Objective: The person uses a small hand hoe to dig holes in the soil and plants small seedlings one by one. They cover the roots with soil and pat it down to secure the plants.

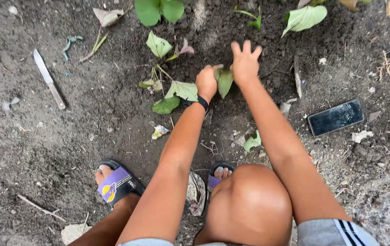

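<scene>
I squat over dark soil. My left hand (207, 83), with a black band at the wrist, is closed around a small green cutting (224, 81) with broad leaves, holding it upright in the soil. My right hand (245, 61) lies flat just right of it, fingers spread, pressing the loose earth (272, 73) beside the stem. More planted cuttings (177, 91) stand to the left of my left hand.
A knife (49, 79) lies on the ground at the far left. A dark phone (335, 117) with a cracked screen lies at the right. Leafy seedlings (159, 10) line the top edge. My feet in purple-strapped sandals (118, 183) are below, amid twigs and dry leaves.
</scene>
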